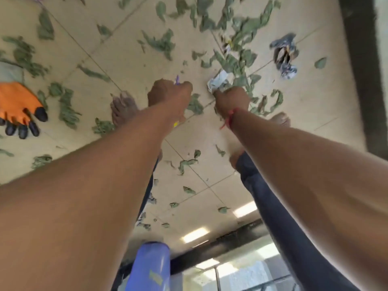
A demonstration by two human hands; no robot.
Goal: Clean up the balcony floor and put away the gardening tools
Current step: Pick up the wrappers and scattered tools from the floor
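Closest in, two bare forearms reach down from the person bending over, the left forearm (84, 196) filling the lower corner and the right forearm (304, 164) crossing from the other side. A red thread (230, 118) is tied round the right wrist. Below them stands a purple cylinder (151, 267), blurred, so I cannot say what it is.

The left hand (168, 94) is a fist, its fingers wrapped round a thin stick (177, 80) with a purple end poking out above the knuckles. The right hand (232, 99) is also curled tight, its fingers gripping a crumpled white paper (218, 82) right at the floor.

The balcony floor (130, 59) is pale tile, strewn with wilted green leaves (163, 42), thickest beyond the right hand and thinner between the person's bare feet (123, 108). An orange glove (17, 106) with black fingertips lies flat on the tiles well off to the left, apart from both hands. A crumpled blue and white wrapper (285, 56) sits among the leaves to the far right, near a dark frame (361, 59).
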